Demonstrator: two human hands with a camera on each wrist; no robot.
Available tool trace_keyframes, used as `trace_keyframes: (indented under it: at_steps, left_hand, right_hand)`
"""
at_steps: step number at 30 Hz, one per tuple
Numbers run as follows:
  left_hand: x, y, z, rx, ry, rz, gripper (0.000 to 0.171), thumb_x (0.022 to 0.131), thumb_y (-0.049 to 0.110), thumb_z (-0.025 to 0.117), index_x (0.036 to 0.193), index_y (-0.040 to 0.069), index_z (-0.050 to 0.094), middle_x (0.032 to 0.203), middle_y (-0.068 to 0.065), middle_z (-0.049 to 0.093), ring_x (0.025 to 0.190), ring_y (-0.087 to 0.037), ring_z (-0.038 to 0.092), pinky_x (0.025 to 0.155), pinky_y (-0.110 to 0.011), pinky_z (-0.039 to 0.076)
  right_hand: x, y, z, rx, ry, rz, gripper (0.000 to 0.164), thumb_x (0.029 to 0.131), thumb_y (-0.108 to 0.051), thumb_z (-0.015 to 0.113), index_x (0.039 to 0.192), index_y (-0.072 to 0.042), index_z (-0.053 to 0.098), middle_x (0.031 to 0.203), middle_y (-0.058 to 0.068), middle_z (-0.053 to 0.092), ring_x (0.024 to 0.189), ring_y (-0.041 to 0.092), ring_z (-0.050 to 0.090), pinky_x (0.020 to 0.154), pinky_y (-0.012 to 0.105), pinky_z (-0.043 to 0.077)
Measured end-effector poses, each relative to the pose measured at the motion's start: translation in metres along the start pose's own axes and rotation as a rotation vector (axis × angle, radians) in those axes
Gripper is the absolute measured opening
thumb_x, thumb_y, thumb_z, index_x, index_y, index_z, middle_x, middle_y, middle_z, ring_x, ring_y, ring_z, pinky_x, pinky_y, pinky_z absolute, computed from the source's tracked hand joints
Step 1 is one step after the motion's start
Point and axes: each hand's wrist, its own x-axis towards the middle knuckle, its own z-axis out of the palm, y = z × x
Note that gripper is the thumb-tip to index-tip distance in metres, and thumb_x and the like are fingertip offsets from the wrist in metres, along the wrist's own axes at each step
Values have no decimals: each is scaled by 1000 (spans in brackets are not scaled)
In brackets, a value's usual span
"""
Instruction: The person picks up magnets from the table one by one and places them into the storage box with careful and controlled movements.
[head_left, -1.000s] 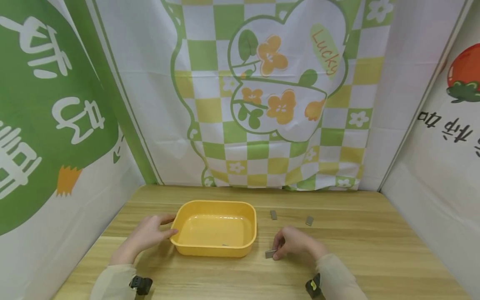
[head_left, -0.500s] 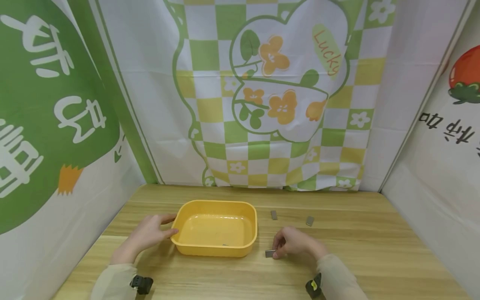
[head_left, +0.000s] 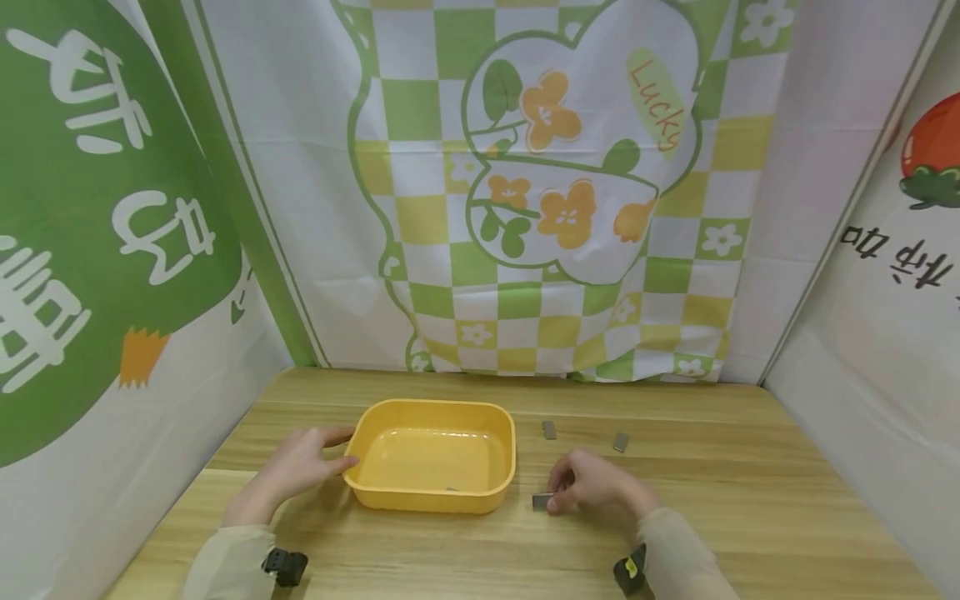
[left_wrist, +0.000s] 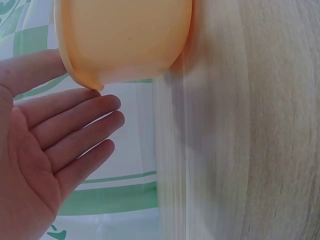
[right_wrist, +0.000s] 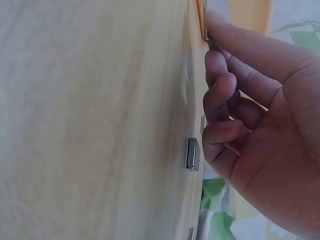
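Observation:
My left hand is at the left end of a yellow plastic basin, its thumb and fingertips touching the rim. The left wrist view shows those fingers nearly straight beside the basin's wall. Right of the basin, my right hand pinches a small grey metal block by one end, between thumb and fingers. In the right wrist view the other fingers are curled beneath. A sliver of grey, perhaps a similar block, shows inside the basin near its front wall.
Two more small metal blocks lie on the wooden table, one block behind my right hand and another block farther right. Printed cloth hangs along the back and both sides of the table.
The right hand has risen very slightly, and the metal block it pinches shows more of its front edge. The left hand stays at the basin. The whole head view has drifted slightly.

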Motion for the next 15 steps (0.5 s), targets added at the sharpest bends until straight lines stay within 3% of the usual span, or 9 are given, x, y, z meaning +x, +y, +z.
trace_keyframes:
  at_steps: [15]
  left_hand:
    - [0, -1, 0, 3, -5, -7, 53, 85, 31, 69, 127, 0, 58, 124, -20, 62, 117, -42, 56, 97, -59, 43]
  right_hand:
    - [-1, 0, -7, 34, 46, 2, 14, 78, -26, 77, 85, -15, 71, 77, -5, 66, 69, 10, 58, 62, 23, 51]
